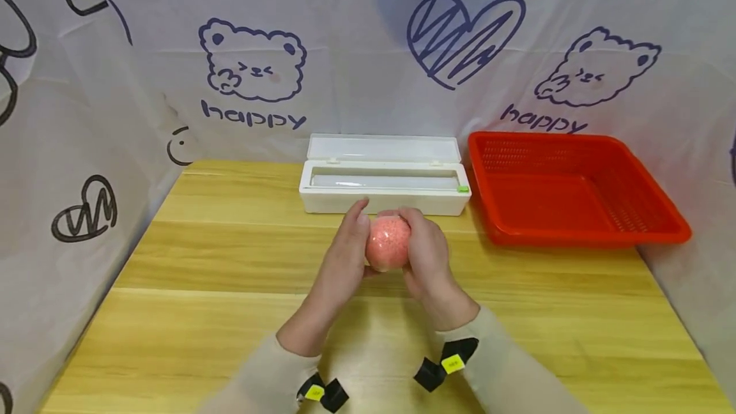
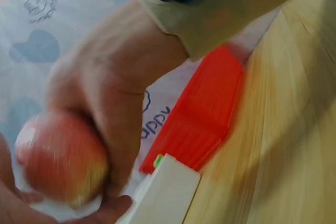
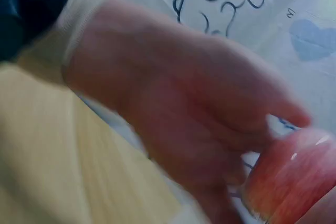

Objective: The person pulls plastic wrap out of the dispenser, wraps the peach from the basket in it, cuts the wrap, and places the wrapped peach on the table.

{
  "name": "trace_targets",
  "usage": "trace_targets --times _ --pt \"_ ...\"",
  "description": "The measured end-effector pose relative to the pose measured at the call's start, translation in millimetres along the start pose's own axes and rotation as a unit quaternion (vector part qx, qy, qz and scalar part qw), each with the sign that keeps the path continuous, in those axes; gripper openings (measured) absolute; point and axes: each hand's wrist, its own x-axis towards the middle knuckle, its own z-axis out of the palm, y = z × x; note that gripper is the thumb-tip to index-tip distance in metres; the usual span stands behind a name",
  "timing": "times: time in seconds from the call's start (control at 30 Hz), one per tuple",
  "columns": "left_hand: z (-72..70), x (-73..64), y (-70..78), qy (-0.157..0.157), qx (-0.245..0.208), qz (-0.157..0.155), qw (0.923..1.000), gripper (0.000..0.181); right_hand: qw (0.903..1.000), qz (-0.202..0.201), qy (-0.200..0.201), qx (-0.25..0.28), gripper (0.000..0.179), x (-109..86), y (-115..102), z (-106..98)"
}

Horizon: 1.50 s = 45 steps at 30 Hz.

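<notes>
A glossy pink-red apple [image 1: 388, 243] with a shiny clear wrap is between the two hands, above the wooden table. My right hand [image 1: 427, 254] grips it from the right, fingers curled round its far side. From the left my left hand [image 1: 343, 254] holds it, thumb at its side and fingers reaching underneath. In the left wrist view the apple [image 2: 63, 158] shows a yellowish patch low on its skin, and the right hand [image 2: 105, 87] comes down over it. The right wrist view has the apple [image 3: 294, 177] at the lower right, beside the left hand [image 3: 184, 98].
Just beyond the hands stands a long white film dispenser box [image 1: 382, 202], its clear lid [image 1: 384, 147] raised and a green slider [image 1: 462, 189] at the right end. A red plastic basket [image 1: 581, 238] sits at the back right. A printed cloth [image 1: 356, 82] hangs behind the table [image 1: 201, 312].
</notes>
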Motion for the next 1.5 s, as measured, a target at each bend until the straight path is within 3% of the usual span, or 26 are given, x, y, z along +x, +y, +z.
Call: trace_targets --times 0.1,0.27,0.33,0.53,0.67,0.77,0.9,1.03,1.13,1.2,1.27,1.37,1.43,1.5 --pt "6.2 0.4 0.3 0.044 0.013 0.046 0.9979 0.048 0.9999 0.005 -0.01 0.008 0.037 -4.2 -1.2 2.8" --pt "12.5 0.6 0.8 0.104 -0.014 0.067 0.9922 0.044 0.995 -0.081 -0.027 -0.051 0.041 -10.0 -0.9 4.0" --pt "12.8 0.4 0.6 0.12 -0.016 0.076 0.9897 0.045 0.9929 -0.098 -0.039 -0.054 0.042 -11.9 0.3 5.6" --pt "8.4 -0.9 2.3 0.127 -0.018 0.102 0.9866 0.045 0.9944 -0.074 -0.061 0.046 0.042 -16.2 3.1 10.2" --pt "4.3 -0.3 5.3 0.111 -0.044 0.096 0.9882 0.044 0.9886 -0.031 -0.114 0.094 0.043 -11.3 1.6 4.8" --pt "4.0 0.0 5.6 0.1 -0.051 0.092 0.9894 0.045 0.9867 -0.027 -0.137 0.084 0.045 -10.0 0.4 2.9" --pt "5.4 -0.2 3.6 0.102 -0.031 0.092 0.9901 0.044 0.9919 -0.049 -0.11 0.041 0.044 -14.0 3.3 6.3" --pt "3.5 3.4 1.4 0.104 -0.029 0.055 0.9926 0.043 0.9907 -0.006 -0.112 0.077 0.042 -8.5 8.4 3.7" --pt "0.8 7.9 2.0 0.082 -0.09 -0.022 0.9923 0.044 0.9869 0.011 -0.128 0.098 0.045 -2.8 10.0 -2.7" --pt "-0.7 10.0 3.5 0.068 -0.13 -0.071 0.9866 0.045 0.9897 -0.023 -0.135 0.039 0.047 -2.6 11.9 -5.1" --pt "-0.7 11.1 5.5 0.062 -0.159 -0.096 0.9806 0.044 0.9884 -0.086 -0.12 -0.035 0.045 -5.4 16.1 -4.0" --pt "4.6 11.4 7.2 0.081 -0.14 -0.079 0.9838 0.038 0.9723 -0.185 -0.063 -0.127 0.038 -8.5 25.7 0.7" --pt "7.5 10.8 7.7 0.083 -0.135 -0.077 0.9844 0.039 0.9697 -0.209 -0.031 -0.123 0.036 -8.0 30.4 2.5" --pt "7.2 9.5 7.0 0.062 -0.137 -0.084 0.985 0.042 0.9731 -0.2 -0.016 -0.113 0.039 -5.2 30.6 1.9"
